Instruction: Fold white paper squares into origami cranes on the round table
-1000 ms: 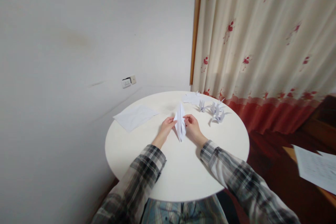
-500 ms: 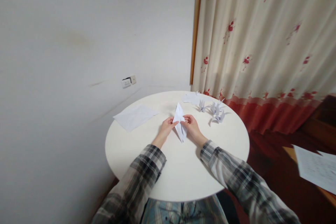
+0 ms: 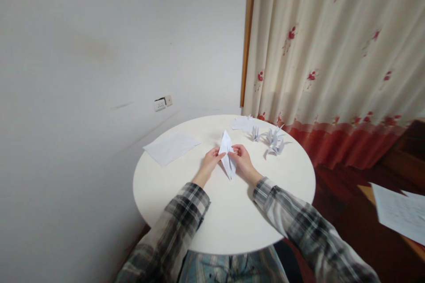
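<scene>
A piece of white paper folded into a long diamond (image 3: 226, 143) is held between my two hands, just over the middle of the round white table (image 3: 229, 225). My left hand (image 3: 210, 160) grips its left edge, thumb on top and fingers curled behind. On the opposite edge my right hand (image 3: 244, 161) pinches it the same way. Both thumbs lie near the paper's centre line, and the fingertips behind it are partly hidden. One point of the diamond faces away from me, the other towards me.
Several folded paper cranes (image 3: 275, 141) stand at the table's right rear. White sheets (image 3: 171, 147) lie at the left, with more paper (image 3: 241, 123) at the back edge. A wall with a socket (image 3: 160, 105) rises behind; a curtain (image 3: 318, 53) hangs right. Written papers (image 3: 398, 214) lie farther right.
</scene>
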`<state>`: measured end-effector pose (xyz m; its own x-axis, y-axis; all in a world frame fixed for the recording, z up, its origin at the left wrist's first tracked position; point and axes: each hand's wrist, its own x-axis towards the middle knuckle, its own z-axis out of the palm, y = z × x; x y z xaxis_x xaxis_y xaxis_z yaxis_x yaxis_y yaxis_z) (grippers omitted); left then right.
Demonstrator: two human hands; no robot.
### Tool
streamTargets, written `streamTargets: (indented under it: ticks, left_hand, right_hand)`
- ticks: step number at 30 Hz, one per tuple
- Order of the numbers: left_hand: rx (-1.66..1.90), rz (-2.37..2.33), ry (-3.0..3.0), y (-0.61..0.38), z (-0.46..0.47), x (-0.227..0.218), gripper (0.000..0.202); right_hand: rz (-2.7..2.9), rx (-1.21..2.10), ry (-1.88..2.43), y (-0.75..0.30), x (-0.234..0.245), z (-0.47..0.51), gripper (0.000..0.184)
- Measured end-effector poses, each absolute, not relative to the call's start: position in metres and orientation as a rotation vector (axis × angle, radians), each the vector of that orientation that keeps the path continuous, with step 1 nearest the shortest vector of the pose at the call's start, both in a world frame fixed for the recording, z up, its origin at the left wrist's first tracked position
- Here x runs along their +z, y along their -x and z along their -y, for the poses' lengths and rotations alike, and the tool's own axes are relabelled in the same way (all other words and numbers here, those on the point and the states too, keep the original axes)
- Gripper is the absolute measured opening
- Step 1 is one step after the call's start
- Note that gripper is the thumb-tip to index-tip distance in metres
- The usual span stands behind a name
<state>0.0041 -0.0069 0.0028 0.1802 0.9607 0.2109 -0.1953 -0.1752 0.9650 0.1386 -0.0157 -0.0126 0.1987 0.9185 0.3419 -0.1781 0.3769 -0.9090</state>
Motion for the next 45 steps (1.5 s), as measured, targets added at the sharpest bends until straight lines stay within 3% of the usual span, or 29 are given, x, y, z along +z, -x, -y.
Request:
streamTargets:
  ticks: [21, 30, 45]
  left_hand:
    - [1.311, -0.862, -1.268, -0.0035, 0.0088, 0.0042, 0.031]
    - [1.441, -0.921, -1.141, -0.0010, 0.0072, 0.0042, 0.033]
    - [1.385, -0.928, -1.260, -0.0007, 0.0035, 0.0013, 0.031]
  right_hand:
    - [1.136, 0.758, 0.918, -0.1429, -0.0090, 0.0198, 0.013]
    - [1.261, 0.696, 1.058, -0.1433, -0.0071, 0.0199, 0.031]
    - [1.223, 0.806, 1.046, -0.1426, -0.0066, 0.0213, 0.042]
